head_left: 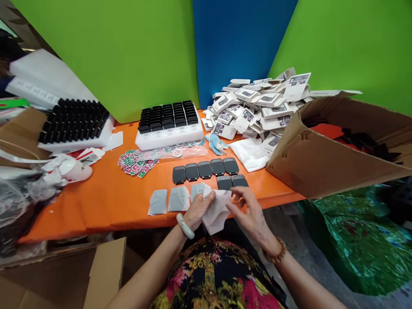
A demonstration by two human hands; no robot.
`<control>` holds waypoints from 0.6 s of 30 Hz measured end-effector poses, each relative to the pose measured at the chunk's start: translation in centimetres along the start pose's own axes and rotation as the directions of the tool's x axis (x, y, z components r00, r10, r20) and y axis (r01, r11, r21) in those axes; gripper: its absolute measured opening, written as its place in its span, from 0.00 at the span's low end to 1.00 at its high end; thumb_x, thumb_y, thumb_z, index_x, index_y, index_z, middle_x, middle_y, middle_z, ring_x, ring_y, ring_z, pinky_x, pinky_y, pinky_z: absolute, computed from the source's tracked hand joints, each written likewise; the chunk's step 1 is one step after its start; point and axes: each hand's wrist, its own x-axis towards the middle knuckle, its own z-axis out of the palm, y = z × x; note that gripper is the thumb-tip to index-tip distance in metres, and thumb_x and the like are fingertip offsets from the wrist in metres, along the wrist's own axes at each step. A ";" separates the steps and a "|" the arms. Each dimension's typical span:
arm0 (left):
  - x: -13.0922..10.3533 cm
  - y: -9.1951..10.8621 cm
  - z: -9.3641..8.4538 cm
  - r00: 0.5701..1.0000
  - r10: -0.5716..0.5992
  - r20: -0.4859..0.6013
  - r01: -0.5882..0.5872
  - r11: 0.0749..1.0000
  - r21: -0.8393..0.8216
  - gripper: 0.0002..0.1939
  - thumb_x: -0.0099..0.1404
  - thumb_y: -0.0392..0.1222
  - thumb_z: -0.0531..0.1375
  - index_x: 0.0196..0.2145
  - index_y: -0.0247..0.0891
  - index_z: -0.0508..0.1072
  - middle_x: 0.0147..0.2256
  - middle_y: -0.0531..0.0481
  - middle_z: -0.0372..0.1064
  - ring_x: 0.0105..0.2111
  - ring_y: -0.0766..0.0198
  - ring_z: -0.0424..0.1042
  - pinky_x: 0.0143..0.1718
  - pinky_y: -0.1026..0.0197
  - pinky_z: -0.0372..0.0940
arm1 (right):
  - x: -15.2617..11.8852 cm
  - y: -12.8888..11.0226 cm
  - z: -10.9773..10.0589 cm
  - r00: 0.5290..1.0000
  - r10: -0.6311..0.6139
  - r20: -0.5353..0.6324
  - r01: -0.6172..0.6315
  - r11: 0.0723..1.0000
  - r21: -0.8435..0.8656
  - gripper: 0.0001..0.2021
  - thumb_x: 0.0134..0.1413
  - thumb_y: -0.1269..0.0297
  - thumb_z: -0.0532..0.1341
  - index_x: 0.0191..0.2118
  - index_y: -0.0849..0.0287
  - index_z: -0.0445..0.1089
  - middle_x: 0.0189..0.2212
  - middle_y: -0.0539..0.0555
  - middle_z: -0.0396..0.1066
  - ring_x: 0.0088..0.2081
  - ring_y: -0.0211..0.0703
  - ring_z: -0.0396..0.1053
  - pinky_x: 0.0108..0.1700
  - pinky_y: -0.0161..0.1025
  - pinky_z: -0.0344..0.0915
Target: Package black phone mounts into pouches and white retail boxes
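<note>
A thin white sleeve [217, 211] is pinched in my left hand [198, 209], just over the table's front edge. My right hand [249, 212] is at the sleeve's right side, its fingers apart and nothing visibly held. Black flat devices [204, 169] lie in a row beyond my hands, with two more [224, 183] in front of that row at the right. To the left of the held sleeve, devices in white sleeves lie flat, one [158, 202] at the far left, another [179, 198] beside it, and a third [198, 189] partly behind my left hand.
On the orange table [106, 193] stand white foam trays [174, 136] of black devices, stickers [137, 163], a blue cloth [216, 143] and piled white boxes [247, 107]. An open carton [289, 159] is at the right edge. A white computer mouse-like object [75, 169] lies left.
</note>
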 end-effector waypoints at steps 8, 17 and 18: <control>-2.6 -0.2 -1.6 0.972 0.165 -0.168 -0.150 0.983 0.103 0.20 0.51 0.54 0.67 0.28 0.32 0.75 0.24 0.52 0.69 0.25 0.68 0.62 0.27 0.66 0.56 | 1.6 0.3 2.3 0.884 0.252 0.394 -0.423 0.790 0.444 0.17 0.45 0.49 0.66 0.27 0.58 0.65 0.22 0.46 0.62 0.24 0.35 0.57 0.27 0.33 0.56; -3.3 -0.8 -1.7 0.981 0.106 -0.165 -0.148 0.953 -0.264 0.21 0.46 0.47 0.71 0.21 0.36 0.61 0.20 0.59 0.60 0.22 0.73 0.58 0.27 0.68 0.54 | 0.5 0.2 3.2 0.929 0.232 0.288 -0.338 0.851 0.403 0.19 0.50 0.47 0.63 0.24 0.59 0.67 0.26 0.51 0.65 0.28 0.38 0.60 0.31 0.35 0.59; -3.3 -1.0 -1.6 0.986 0.085 -0.142 -0.127 0.938 -0.321 0.22 0.46 0.46 0.71 0.21 0.36 0.60 0.20 0.59 0.60 0.22 0.73 0.58 0.27 0.68 0.54 | 0.4 0.2 3.4 0.915 0.258 0.310 -0.382 0.801 0.461 0.19 0.47 0.45 0.64 0.25 0.58 0.68 0.27 0.52 0.66 0.29 0.40 0.62 0.32 0.36 0.61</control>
